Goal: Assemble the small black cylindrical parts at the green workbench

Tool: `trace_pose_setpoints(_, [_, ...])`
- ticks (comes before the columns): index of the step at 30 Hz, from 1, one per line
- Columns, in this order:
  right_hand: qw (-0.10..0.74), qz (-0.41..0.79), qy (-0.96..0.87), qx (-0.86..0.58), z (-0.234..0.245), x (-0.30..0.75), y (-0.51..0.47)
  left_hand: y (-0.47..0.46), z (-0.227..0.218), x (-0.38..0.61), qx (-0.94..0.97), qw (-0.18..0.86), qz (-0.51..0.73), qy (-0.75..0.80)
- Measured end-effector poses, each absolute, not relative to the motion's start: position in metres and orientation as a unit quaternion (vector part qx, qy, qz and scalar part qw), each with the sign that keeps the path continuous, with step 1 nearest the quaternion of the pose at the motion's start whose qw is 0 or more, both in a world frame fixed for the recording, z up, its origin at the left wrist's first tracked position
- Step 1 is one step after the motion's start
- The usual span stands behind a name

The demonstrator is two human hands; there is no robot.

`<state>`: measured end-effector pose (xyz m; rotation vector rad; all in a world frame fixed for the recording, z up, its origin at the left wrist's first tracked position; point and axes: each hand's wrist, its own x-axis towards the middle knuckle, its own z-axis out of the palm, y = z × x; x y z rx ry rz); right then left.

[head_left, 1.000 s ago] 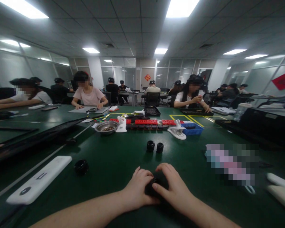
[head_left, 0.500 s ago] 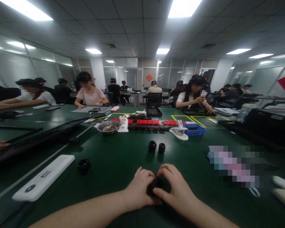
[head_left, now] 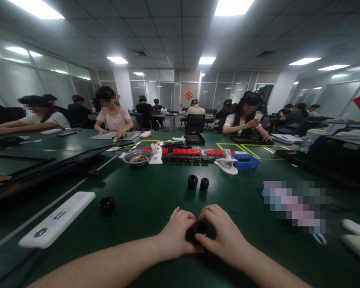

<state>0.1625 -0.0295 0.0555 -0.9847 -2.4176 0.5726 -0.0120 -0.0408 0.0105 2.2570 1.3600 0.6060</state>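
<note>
Both my hands meet low in the middle of the green table point(head_left: 150, 200). My left hand point(head_left: 175, 236) and my right hand point(head_left: 222, 236) are closed round a small black round part point(head_left: 198, 229), which shows only between the fingertips. Two similar black round parts point(head_left: 192, 181) point(head_left: 204, 183) stand side by side a little beyond my hands. A third black round part point(head_left: 107, 205) lies to the left, beside a long white flat device point(head_left: 57, 219).
Across the table stand a metal bowl point(head_left: 137, 157), a row of red and black blocks point(head_left: 189, 152), white clamp-like tools point(head_left: 227, 165) and a blue tray point(head_left: 246, 162). A blurred-out object point(head_left: 297, 206) lies at right. Several people sit working at the far tables.
My hands stay together on the black part, with the fingers shifting slightly round it. The view has tipped a little, so everything sits slightly differently in the picture.
</note>
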Motion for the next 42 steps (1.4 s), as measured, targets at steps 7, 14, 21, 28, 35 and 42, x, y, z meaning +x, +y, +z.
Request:
trace_pose_setpoints(7, [0.273, 0.23, -0.864, -0.356, 0.053, 0.166, -0.029, -0.041, 0.012, -0.012, 0.818, 0.216, 0.21, 0.49])
trace_pose_setpoints(14, [0.216, 0.174, -0.888, -0.367, 0.057, 0.163, -0.03, -0.04, 0.009, -0.012, 0.815, 0.216, 0.221, 0.491])
trace_pose_setpoints(21, [0.228, 0.176, -0.876, -0.386, 0.058, 0.166, -0.03, -0.04, 0.009, -0.011, 0.815, 0.212, 0.217, 0.494])
trace_pose_setpoints(28, [0.217, 0.183, -0.888, -0.362, 0.053, 0.159, -0.033, -0.04, 0.009, -0.009, 0.795, 0.203, 0.249, 0.515])
trace_pose_setpoints(35, [0.253, 0.223, -0.871, -0.357, 0.049, 0.164, -0.031, -0.04, 0.008, -0.012, 0.797, 0.203, 0.255, 0.508])
trace_pose_setpoints(42, [0.227, 0.182, -0.898, -0.332, 0.06, 0.162, -0.032, -0.04, 0.009, -0.011, 0.798, 0.199, 0.254, 0.509])
